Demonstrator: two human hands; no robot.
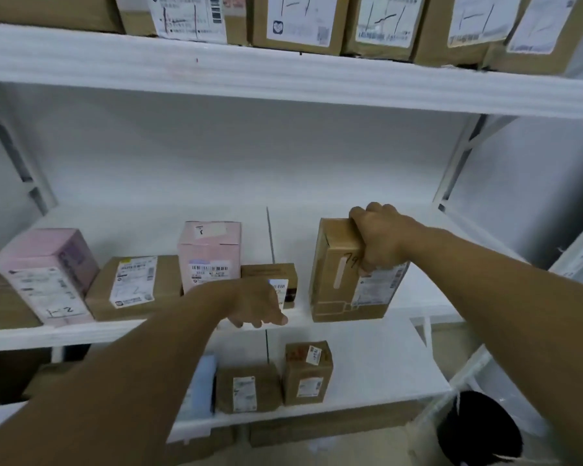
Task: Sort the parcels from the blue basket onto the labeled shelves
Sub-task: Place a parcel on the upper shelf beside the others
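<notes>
Our right hand [381, 240] grasps the tall brown parcel [334, 284] by its top right edge, fingers curled round it. The parcel stands upright at the front of the middle shelf [428, 290], right of the frame's centre. Our left hand [256, 304] hangs relaxed, fingers loosely curled and holding nothing, in front of one small dark box [266, 271]. Left of it we count two pink boxes, a large pink box [48, 260] and a tall pink box [209, 250], with one flat brown box [132, 287] between them. On the lower shelf [367, 364] stand two small brown boxes [307, 371].

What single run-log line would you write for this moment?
right hand: grips tall brown parcel at middle shelf | left hand: holds nothing
</notes>
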